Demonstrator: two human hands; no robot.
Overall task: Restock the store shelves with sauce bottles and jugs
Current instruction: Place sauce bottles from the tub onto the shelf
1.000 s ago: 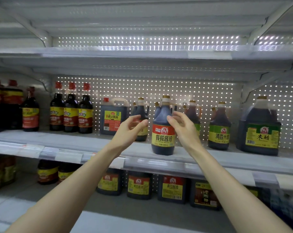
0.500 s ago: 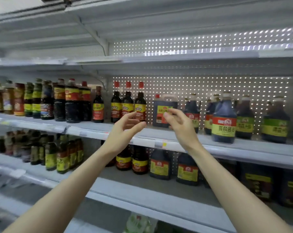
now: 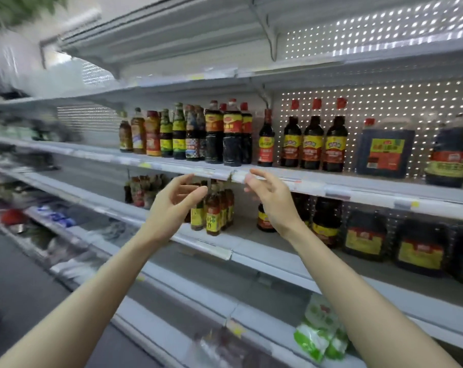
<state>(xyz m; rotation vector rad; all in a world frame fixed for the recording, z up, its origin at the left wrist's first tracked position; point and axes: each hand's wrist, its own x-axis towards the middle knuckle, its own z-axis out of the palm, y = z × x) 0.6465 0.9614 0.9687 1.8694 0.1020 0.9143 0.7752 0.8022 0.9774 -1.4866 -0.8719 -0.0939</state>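
Nothing is held: the grip of the left hand (image 3: 177, 205) and the right hand (image 3: 271, 201) is loosely open, fingers relaxed. The sauce bottles (image 3: 233, 134) are ranged on the shelf (image 3: 363, 181) at twelve to two o'clock. The tightly packed row could be toppled by a careless reach.

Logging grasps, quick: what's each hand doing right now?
Left hand: open, holding nothing.
Right hand: open, holding nothing.

Green-and-white packets (image 3: 316, 334), lower right
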